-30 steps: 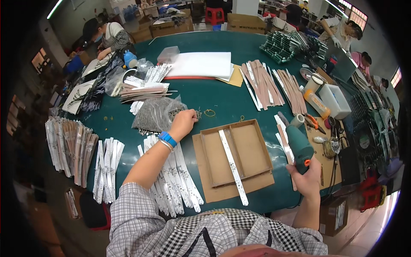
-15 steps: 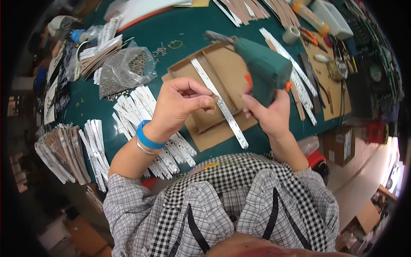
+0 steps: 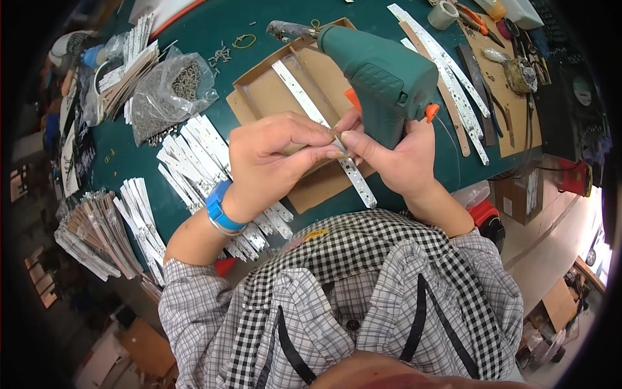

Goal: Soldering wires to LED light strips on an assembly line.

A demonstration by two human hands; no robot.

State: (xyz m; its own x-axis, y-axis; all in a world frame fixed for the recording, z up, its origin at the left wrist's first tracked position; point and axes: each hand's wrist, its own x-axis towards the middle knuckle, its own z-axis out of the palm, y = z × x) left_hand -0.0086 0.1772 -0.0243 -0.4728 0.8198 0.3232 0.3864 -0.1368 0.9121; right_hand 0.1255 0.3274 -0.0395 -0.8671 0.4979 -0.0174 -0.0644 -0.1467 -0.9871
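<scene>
My right hand [image 3: 405, 157] grips a green pistol-shaped power tool [image 3: 379, 68] with an orange trigger by its handle; its grey nose points to the far left. The thumb and a fingertip of that hand meet the fingertips of my left hand [image 3: 278, 152]. My left thumb and forefinger are pinched together, and what lies between them is too small and hidden to name. Below the hands, a white LED strip [image 3: 297, 93] lies slantwise across a shallow cardboard tray [image 3: 258, 89]. The fingers cover the strip's middle.
Left of the tray lie a plastic bag of small metal fasteners [image 3: 159, 97] and fanned white strips [image 3: 188, 152]. More strips [image 3: 133, 214] lie at the near left. On the right are further strips [image 3: 447, 71], a tape roll [image 3: 443, 14] and orange-handled pliers [image 3: 476, 21].
Both hands have come together over the strip, fingertips now meeting. The power tool has moved left, and the view has shifted slightly.
</scene>
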